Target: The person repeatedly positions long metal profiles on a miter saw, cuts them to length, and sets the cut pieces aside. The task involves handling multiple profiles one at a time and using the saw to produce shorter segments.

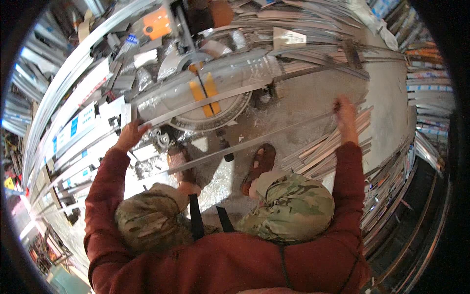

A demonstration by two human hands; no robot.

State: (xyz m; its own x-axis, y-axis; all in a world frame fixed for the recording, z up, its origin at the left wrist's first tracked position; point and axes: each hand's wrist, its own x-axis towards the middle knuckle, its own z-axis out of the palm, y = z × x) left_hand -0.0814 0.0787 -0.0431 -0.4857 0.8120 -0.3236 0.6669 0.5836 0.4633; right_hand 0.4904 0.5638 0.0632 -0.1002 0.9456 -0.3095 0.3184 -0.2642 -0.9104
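Note:
A miter saw [161, 100] with a round turntable and yellow insert plates [211, 90] stands on the floor before me. Across its table lies a flat metal strip [223, 96]. My left hand [128, 137] is at the strip's left end, thumb and fingers closed about it; the exact grip is partly hidden. Out to the right, my right hand [345, 117] is closed on a long thin strip [274, 132], which slants down to the left in front of the saw. Motion blurs the fingers of that hand.
Strip offcuts [313, 149] lie in a pile below my right hand. More strips [318, 61] cover the floor behind the saw. Long wrapped profiles [73, 125] run along the left, and stacked bundles [431, 93] stand at right. An orange piece [156, 23] lies behind the saw.

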